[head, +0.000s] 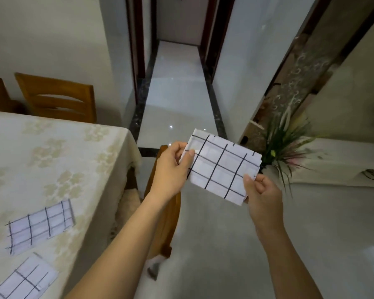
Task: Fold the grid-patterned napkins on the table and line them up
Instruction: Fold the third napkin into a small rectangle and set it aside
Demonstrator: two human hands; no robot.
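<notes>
A folded white napkin with black grid lines (221, 167) is held in the air over the floor, to the right of the table. My left hand (173, 167) pinches its left edge with thumb on top. My right hand (262, 195) pinches its lower right corner. Two more folded grid napkins lie on the table at the lower left: one (40, 226) farther in, the other (23, 279) at the near edge, partly cut off by the frame.
The table (52, 152) wears a cream floral cloth. Wooden chairs (58, 98) stand behind it and another chair (166, 212) sits at its right end under my left arm. A potted plant (287, 143) stands right of the napkin. A tiled hallway runs ahead.
</notes>
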